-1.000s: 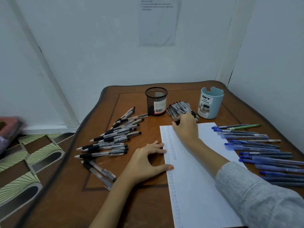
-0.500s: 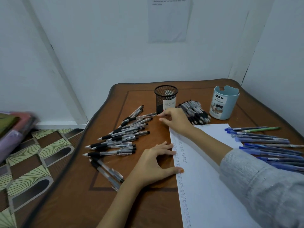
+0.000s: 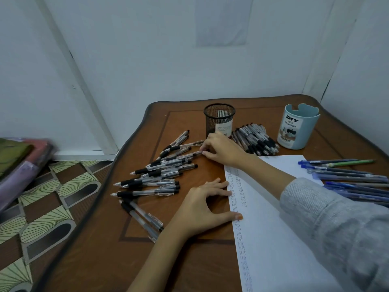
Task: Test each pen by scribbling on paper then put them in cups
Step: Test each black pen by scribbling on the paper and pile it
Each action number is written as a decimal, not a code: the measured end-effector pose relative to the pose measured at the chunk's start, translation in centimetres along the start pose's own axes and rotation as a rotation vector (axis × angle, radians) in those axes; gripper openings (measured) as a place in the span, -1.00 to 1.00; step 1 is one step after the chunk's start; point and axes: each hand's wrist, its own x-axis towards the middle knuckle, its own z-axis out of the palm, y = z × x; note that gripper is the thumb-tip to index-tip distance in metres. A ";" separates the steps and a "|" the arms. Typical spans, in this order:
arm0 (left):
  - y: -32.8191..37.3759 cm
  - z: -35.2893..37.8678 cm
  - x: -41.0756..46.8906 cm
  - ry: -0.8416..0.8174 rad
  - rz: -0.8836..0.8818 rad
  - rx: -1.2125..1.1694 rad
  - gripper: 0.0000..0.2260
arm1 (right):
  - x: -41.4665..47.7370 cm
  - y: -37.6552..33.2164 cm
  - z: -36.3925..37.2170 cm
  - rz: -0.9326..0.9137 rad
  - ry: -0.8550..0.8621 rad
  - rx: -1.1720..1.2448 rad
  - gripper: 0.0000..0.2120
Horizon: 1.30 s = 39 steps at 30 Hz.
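Black pen pinched, two cups, two hands

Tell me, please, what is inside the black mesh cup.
Nothing rises above the rim of the black mesh cup; only its white label shows through the mesh. Its floor is hidden by the wall and the right hand.

blue cup, far right corner of desk: label reads "DIY DESK ORGANIZER" | mesh cup, far edge: white sticker, print too small to read | sheet of paper, near right: columns of tiny handwriting, illegible | wall notice: blurred, unreadable
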 end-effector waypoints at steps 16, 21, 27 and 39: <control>0.8 -0.3 -0.2 -0.025 -0.061 0.015 -0.48 | -6.5 -1.2 -8.7 0.549 0.607 1.463 -0.81; 0.9 -0.3 -0.3 -0.006 -0.054 0.013 -0.49 | -8.6 -1.5 -8.9 0.699 0.481 1.826 -0.68; 0.8 -0.2 -0.3 0.010 -0.053 0.022 -0.51 | -11.6 -2.1 -8.4 0.717 0.483 1.985 -0.76; 0.9 -0.2 -0.3 0.013 -0.049 0.025 -0.53 | -15.6 -3.1 -5.8 0.973 0.225 1.725 -0.42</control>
